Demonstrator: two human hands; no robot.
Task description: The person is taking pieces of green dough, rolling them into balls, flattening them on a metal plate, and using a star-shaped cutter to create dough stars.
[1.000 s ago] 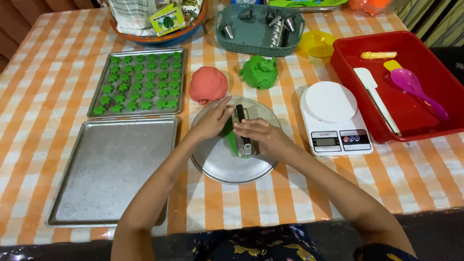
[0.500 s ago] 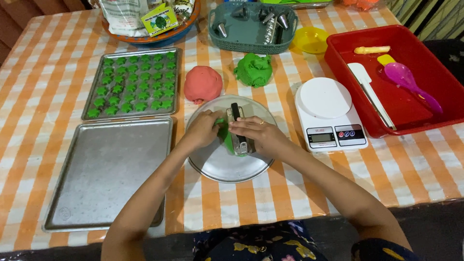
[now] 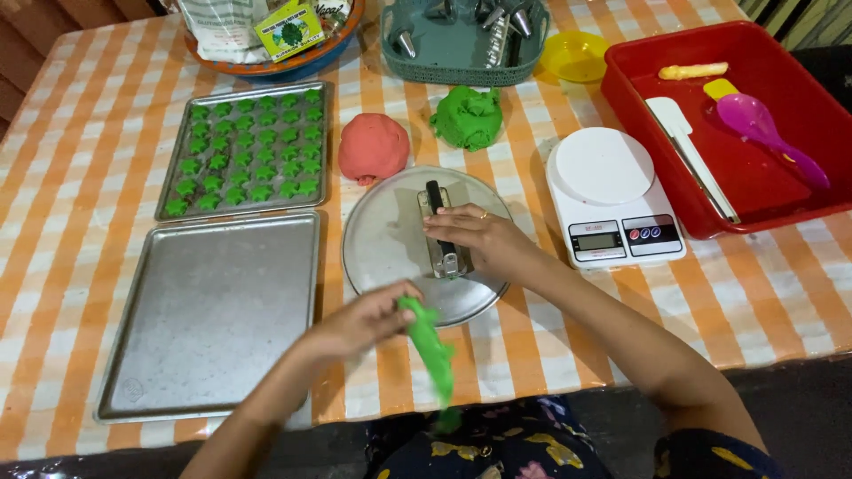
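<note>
My left hand [image 3: 362,318] grips a long strip of green dough [image 3: 429,346] that dangles over the table's near edge. My right hand [image 3: 479,239] rests on a metal scraper with a black handle [image 3: 438,232] lying on the round metal plate [image 3: 390,239]. A ball of red dough [image 3: 374,147] and a lump of green dough [image 3: 468,116] lie just beyond the plate.
An empty baking tray [image 3: 209,312] lies at the left, behind it a tray of small green star shapes [image 3: 248,149]. A white kitchen scale [image 3: 612,195] stands right of the plate. A red bin [image 3: 790,177] holds a spatula and purple spoon. A green basket [image 3: 461,53] holds piping tips.
My left hand has pulled the green dough strip off the plate toward me. The right hand stays on the scraper. The camera has moved a little.
</note>
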